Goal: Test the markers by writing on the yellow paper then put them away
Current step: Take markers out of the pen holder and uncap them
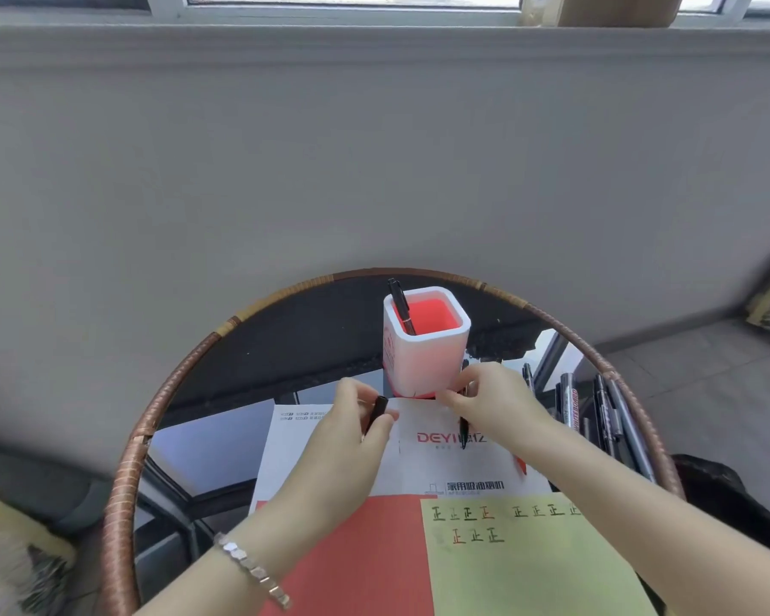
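Yellow paper [530, 566] at the near edge of the counter [174, 384] is already marked with two rows of test characters. Of the two hands, the left hand [352, 420] is curled round a black cap [379, 409], while an uncapped marker [463, 431] is gripped tip down by the right hand [494, 402], just before the red-and-white holder [423, 349], where one stored marker [401, 306] stands. Loose markers [605, 415] heaped at the right are judged untested

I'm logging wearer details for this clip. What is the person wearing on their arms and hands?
A silver bracelet of small angular metal links circles the left wrist. Both forearms are bare, no sleeves in view. Neither the left hand nor the right hand wears a glove.
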Motion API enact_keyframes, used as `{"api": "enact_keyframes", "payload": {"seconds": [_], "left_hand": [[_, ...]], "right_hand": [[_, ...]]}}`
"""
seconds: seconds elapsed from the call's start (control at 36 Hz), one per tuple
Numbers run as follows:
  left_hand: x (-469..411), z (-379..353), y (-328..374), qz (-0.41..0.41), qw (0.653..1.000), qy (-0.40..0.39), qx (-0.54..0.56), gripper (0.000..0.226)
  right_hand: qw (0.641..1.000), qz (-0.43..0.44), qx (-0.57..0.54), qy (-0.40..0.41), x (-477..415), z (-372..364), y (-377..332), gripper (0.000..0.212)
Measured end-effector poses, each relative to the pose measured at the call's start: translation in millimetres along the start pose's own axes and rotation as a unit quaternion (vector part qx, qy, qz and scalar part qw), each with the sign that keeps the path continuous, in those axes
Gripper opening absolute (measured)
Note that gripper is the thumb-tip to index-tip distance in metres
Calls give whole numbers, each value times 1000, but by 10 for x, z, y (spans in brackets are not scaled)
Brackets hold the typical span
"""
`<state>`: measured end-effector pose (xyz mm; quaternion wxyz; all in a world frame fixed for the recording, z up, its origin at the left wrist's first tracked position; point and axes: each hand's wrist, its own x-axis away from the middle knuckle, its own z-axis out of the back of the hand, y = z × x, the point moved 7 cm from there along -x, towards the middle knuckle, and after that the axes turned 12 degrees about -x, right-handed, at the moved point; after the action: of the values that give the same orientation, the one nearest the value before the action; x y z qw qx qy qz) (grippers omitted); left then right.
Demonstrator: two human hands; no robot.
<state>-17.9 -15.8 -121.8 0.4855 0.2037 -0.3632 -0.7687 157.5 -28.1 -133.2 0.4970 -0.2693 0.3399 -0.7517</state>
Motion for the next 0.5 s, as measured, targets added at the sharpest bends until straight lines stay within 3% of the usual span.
{"api": "enact_keyframes", "payload": {"seconds": [0.25, 0.5], "left_hand": [[-32, -54, -40, -5, 1000, -5, 5, 6], [-190, -281, -14, -3, 1000, 7, -26, 9]], "right_hand": [[993, 42, 114, -6, -12, -122, 121, 20], [988, 54, 144, -1, -14, 63, 166, 20]]}}
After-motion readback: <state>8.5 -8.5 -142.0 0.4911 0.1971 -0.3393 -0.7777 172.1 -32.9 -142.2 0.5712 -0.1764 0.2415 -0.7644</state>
